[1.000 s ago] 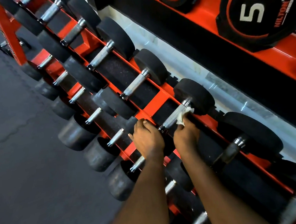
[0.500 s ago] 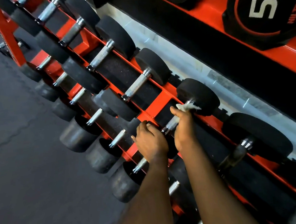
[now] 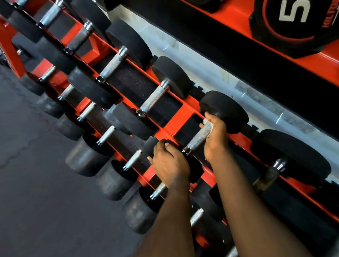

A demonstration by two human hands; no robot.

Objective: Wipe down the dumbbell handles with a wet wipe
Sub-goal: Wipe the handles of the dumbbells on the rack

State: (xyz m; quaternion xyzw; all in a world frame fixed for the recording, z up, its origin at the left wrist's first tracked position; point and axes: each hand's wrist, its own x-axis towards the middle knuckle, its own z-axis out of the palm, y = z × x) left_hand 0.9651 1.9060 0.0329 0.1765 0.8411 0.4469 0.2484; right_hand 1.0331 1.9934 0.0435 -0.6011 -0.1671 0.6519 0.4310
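A dumbbell with a knurled steel handle (image 3: 199,138) and black rubber heads lies on the top shelf of the orange rack (image 3: 181,123). My right hand (image 3: 215,139) grips the far end of that handle, right against the far head (image 3: 227,110). The white wet wipe (image 3: 205,123) is wrapped under the palm, and only small edges of it show. My left hand (image 3: 170,164) rests with curled fingers over the near head of the same dumbbell, which is mostly hidden beneath it.
Several more dumbbells fill the top shelf on both sides, such as a neighbour handle (image 3: 155,99) to the left and a darker one (image 3: 268,177) to the right. A lower shelf holds smaller dumbbells (image 3: 86,156). A black 5 plate (image 3: 295,13) hangs behind. Dark rubber floor (image 3: 29,198) lies left.
My right hand has slid with the wipe along the handle from its middle to the far head and closed round it. The left hand has stayed on the near head.
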